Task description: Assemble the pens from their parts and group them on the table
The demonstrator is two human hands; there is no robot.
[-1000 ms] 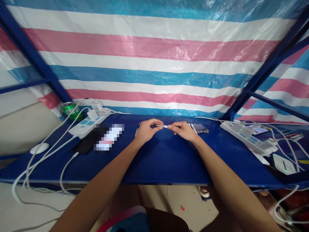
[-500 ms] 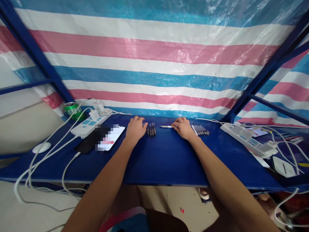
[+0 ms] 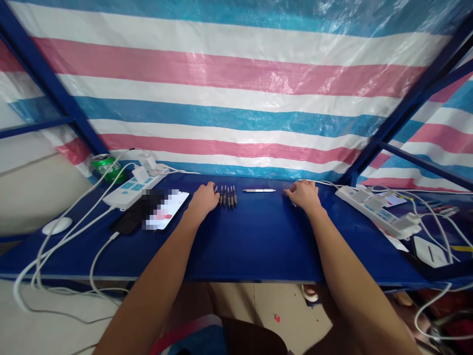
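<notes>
My left hand [image 3: 204, 199] lies on the blue tabletop [image 3: 254, 236] with its fingers curled, the fingertips at the left end of a row of several small dark pen pieces [image 3: 228, 196]. A white pen [image 3: 258, 190] lies alone between my hands, touched by neither. My right hand [image 3: 305, 195] rests further right, fingers bent down over the spot where a row of dark pen tubes lay, which it now hides. What either hand pinches is hidden.
A phone [image 3: 158, 212] lies left of my left hand, beside a white power strip [image 3: 129, 193] with cables and a green can [image 3: 104, 165]. Another power strip [image 3: 373, 209] with chargers and a white box [image 3: 430, 251] sit on the right. A striped tarp hangs behind.
One second ago both hands held the white pen together above the table. They set it down. My right hand then slid right onto the tubes, and my left hand drew left of the small pieces.
</notes>
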